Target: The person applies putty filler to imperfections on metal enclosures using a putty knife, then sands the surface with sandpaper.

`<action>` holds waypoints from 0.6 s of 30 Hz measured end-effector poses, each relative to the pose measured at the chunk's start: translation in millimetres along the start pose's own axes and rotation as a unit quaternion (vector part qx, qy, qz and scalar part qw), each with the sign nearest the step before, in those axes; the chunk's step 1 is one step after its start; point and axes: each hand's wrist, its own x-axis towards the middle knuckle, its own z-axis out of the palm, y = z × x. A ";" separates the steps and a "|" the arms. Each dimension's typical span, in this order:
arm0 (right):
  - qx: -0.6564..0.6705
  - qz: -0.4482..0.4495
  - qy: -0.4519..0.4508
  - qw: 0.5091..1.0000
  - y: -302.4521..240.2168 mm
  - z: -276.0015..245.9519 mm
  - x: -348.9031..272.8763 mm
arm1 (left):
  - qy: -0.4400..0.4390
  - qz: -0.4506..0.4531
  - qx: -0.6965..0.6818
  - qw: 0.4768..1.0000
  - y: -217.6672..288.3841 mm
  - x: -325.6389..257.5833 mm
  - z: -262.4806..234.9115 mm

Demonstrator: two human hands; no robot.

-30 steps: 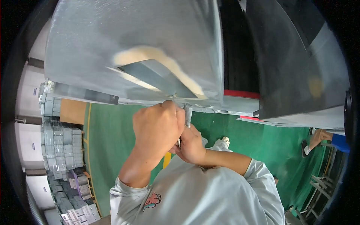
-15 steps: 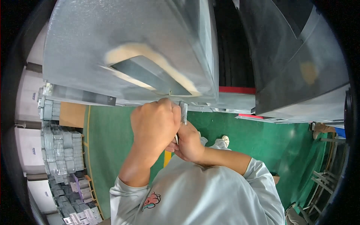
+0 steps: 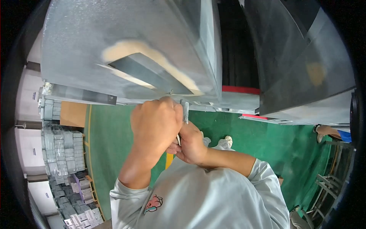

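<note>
Between the two hands, just below the near panel's lower edge, stands a narrow grey strip [image 3: 185, 111], flat-sided and dull, its top end free. Its lower end meets the right hand [image 3: 191, 142], whose fingers are closed and seem to grip it. The left hand [image 3: 157, 118] is curled into a tight fist against it; what that fist holds is hidden, as is whether it touches the panel. A pale, thin edge shows between the palms, too covered to name. The step in hand looks like close two-handed handling of the strip; the next move calls for a secure hold and knuckles kept off the edge. Above, the panel [image 3: 80, 49] is smooth grey with a slight sheen, broken by a slanted four-sided opening [image 3: 146, 70] with crisp corners, bordered by a soft-edged beige band [image 3: 131, 45]. Rightward lie a matte dark gap [image 3: 238, 49], a glossy red strip [image 3: 240, 89] and another curved grey panel [image 3: 289, 84]. Beyond spreads the green floor [image 3: 110, 141], hard and faintly shiny, with film-wrapped boxes [image 3: 63, 150] stacked at left.
</note>
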 end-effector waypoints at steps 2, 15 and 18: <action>0.003 -0.004 0.002 1.000 -0.4 0.5 0.5 | 0.002 0.000 0.000 1.000 -0.7 1.0 0.4; 0.021 0.012 0.007 1.000 -2.5 2.8 0.3 | -0.002 -0.003 -0.002 1.000 0.5 3.2 -2.4; 0.026 0.021 0.014 0.999 -3.4 3.5 -0.9 | -0.006 -0.002 0.010 1.000 1.0 4.2 -3.2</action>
